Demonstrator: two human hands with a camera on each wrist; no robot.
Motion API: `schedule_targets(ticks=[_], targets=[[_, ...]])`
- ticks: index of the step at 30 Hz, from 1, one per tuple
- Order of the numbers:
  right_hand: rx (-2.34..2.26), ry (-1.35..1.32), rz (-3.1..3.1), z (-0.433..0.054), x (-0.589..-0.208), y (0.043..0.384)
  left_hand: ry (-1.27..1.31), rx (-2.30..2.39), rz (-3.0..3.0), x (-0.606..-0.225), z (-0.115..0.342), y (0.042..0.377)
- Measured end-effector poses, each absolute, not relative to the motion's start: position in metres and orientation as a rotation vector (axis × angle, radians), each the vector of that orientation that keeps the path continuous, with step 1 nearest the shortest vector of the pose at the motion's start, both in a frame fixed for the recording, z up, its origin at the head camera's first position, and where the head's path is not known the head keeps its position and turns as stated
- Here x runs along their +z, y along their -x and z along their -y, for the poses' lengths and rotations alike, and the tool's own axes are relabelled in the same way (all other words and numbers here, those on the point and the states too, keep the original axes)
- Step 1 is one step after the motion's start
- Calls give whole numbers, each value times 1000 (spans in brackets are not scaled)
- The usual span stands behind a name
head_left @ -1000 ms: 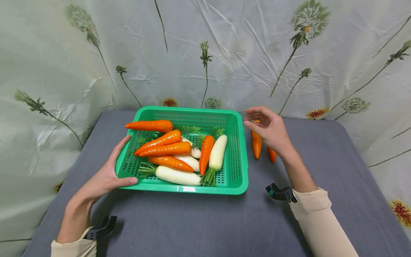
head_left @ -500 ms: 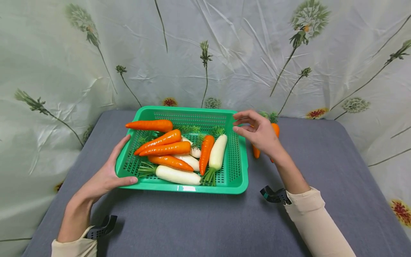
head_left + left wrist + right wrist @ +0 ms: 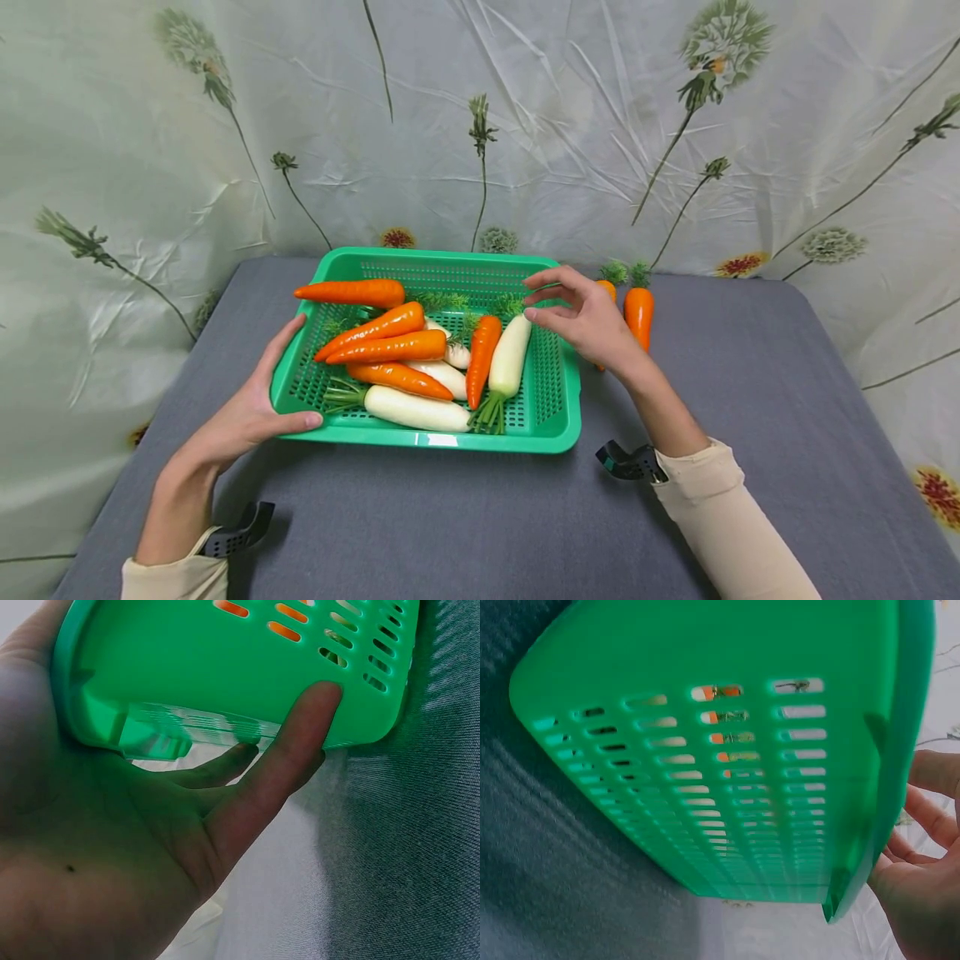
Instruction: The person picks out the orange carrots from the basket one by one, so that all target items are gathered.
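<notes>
A green plastic basket (image 3: 562, 400) holds several orange carrots (image 3: 386, 347) and white radishes (image 3: 416, 410). My left hand (image 3: 251, 412) holds its left end, thumb over the front rim. In the left wrist view, the left fingers (image 3: 259, 795) lie along the outside wall. My right hand (image 3: 588, 321) is above the basket's right rim, fingers loosely bent, with nothing in them. Its fingertips overlap the tip of an upright-lying white radish (image 3: 510, 357). The right wrist view has the right hand (image 3: 926, 862) beyond the rim, partly hidden by it.
Right of the basket, two carrots with green tops lie on the grey cloth-covered table (image 3: 480, 525); the outer carrot (image 3: 639, 317) shows well, the other is partly behind the right hand. A flower-printed curtain (image 3: 420, 167) hangs behind the table.
My right hand has moved left, from over the two carrots on the table to over the basket's right end, uncovering those carrots more. The left hand and basket have stayed put.
</notes>
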State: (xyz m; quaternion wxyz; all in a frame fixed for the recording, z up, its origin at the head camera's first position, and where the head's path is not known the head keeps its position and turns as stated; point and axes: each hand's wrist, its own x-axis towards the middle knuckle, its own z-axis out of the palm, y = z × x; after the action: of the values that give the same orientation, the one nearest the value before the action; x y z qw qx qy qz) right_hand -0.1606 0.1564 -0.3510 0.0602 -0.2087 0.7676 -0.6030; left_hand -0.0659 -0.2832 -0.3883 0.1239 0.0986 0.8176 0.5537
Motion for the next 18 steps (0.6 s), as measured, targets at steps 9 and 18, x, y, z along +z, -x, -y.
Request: schedule_targets(ticks=[9,18], targets=[[-1779,643,-2289,-142,-355,159,-283,1613,-2386,-387,282,66],[-1691,689,-2301,-128,-354,158,-281,1624,-2378,-388,282,65]])
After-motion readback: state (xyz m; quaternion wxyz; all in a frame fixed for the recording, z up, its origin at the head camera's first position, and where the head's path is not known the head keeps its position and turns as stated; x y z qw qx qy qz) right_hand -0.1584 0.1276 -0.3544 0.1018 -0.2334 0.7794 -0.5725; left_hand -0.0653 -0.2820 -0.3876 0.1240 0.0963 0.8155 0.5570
